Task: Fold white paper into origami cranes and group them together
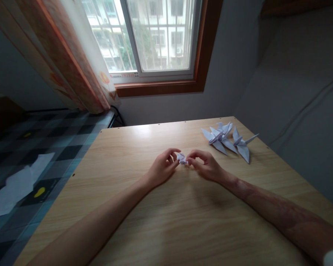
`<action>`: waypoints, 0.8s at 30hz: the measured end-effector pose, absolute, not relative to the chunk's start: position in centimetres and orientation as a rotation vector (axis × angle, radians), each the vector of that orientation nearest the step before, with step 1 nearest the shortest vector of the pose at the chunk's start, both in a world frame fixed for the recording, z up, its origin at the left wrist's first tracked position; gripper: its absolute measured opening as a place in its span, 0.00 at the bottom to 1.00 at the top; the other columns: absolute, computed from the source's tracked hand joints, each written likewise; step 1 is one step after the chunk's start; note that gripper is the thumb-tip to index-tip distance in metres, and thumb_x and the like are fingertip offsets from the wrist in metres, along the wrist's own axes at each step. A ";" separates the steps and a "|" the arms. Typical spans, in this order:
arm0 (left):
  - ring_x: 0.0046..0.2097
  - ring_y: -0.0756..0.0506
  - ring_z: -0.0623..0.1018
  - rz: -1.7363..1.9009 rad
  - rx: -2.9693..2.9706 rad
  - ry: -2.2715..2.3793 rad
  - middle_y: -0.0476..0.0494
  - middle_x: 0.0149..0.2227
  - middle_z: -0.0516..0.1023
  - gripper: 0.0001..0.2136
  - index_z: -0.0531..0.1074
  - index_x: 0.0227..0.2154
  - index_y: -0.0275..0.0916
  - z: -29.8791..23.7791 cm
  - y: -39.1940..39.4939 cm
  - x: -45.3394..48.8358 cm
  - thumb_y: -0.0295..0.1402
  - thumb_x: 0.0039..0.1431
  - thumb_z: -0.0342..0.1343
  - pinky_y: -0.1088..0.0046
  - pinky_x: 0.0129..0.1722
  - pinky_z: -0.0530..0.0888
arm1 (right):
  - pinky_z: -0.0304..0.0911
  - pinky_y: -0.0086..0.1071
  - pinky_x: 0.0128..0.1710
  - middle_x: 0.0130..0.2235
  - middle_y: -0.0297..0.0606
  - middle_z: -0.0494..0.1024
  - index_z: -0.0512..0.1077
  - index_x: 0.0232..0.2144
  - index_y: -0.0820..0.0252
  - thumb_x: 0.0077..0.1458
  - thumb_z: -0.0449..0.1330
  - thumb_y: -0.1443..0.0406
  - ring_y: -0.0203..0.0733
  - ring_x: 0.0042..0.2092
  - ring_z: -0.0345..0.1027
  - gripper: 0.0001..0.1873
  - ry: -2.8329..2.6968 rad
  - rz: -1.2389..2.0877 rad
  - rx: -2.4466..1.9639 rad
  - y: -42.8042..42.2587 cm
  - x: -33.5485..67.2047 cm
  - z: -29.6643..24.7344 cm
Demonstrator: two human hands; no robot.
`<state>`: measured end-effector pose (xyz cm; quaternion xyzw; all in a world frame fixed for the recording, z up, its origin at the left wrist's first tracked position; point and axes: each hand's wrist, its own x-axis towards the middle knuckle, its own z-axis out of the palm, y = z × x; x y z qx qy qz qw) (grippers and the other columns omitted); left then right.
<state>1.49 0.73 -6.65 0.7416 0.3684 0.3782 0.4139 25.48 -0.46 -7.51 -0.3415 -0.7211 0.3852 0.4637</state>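
A small piece of folded white paper (182, 159) is held between my two hands, low over the middle of the table. My left hand (164, 165) grips its left side, with thumb and fingers closed on it. From the other side, my right hand (204, 164) pinches the paper's right edge between thumb and forefinger. The fingers cover part of the paper, so its exact folded shape cannot be made out. Several white paper cranes (220, 137) lie to the right, beyond my right hand, with one crane (241, 144) slightly apart from the others.
The wooden table (122, 155) reaches toward a barred window (161, 37) in the wall. At left, a checked bed (72, 133) stands alongside, bearing white paper sheets (16, 188). A patterned curtain (72, 55) hangs above it. A cable (308, 105) runs along the right wall.
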 end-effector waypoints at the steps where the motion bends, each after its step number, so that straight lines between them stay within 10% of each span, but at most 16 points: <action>1: 0.37 0.49 0.75 0.956 1.819 0.909 0.46 0.41 0.77 0.18 0.72 0.58 0.39 -6.7 0.7 1.5 0.42 0.70 0.62 0.74 0.36 0.74 | 0.70 0.37 0.42 0.36 0.39 0.82 0.80 0.38 0.55 0.71 0.65 0.53 0.45 0.39 0.73 0.14 -1.789 0.965 -0.840 -0.6 25.4 -7.4; 24: 0.48 0.41 0.80 0.893 2.069 0.654 0.39 0.46 0.80 0.12 0.77 0.45 0.38 -4.7 -0.2 1.3 0.43 0.72 0.61 0.63 0.52 0.76 | 0.72 0.36 0.43 0.40 0.36 0.80 0.73 0.42 0.56 0.63 0.73 0.55 0.43 0.41 0.75 0.17 -1.913 1.061 -0.667 -1.0 25.6 -6.4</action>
